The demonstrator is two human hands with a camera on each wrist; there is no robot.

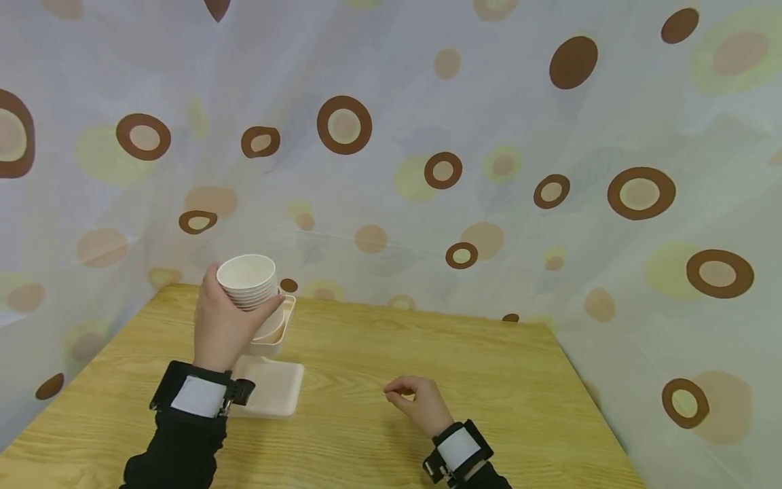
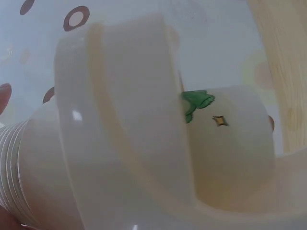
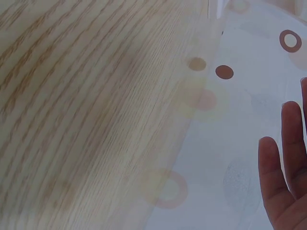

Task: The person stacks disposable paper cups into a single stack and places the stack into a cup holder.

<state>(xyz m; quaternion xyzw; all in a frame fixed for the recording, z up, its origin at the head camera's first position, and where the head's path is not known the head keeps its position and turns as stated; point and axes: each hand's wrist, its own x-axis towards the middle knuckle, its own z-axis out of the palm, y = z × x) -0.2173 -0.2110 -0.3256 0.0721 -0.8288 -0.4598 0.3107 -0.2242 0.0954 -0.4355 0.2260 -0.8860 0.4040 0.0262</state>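
Note:
In the head view my left hand (image 1: 222, 322) grips a stack of white paper cups (image 1: 247, 275) above the left side of the table, with the cup mouths facing up. Stacked rims (image 2: 12, 167) show at the left of the left wrist view. A pale, round-cornered container (image 1: 290, 316) stands just behind the stack, partly hidden by it. Close to the left wrist camera, a wide whitish wall (image 2: 124, 120) covers much of the view. Beyond it is a pale curved surface with a green print (image 2: 196, 99). My right hand (image 1: 421, 404) hovers over the table, fingers loosely bent, holding nothing.
A flat cream lid-like piece (image 1: 275, 390) lies on the wooden table (image 1: 391, 339) in front of the container, near my left wrist. Behind and beside the table hangs a pale sheet (image 1: 391, 197) with brown and yellow circles.

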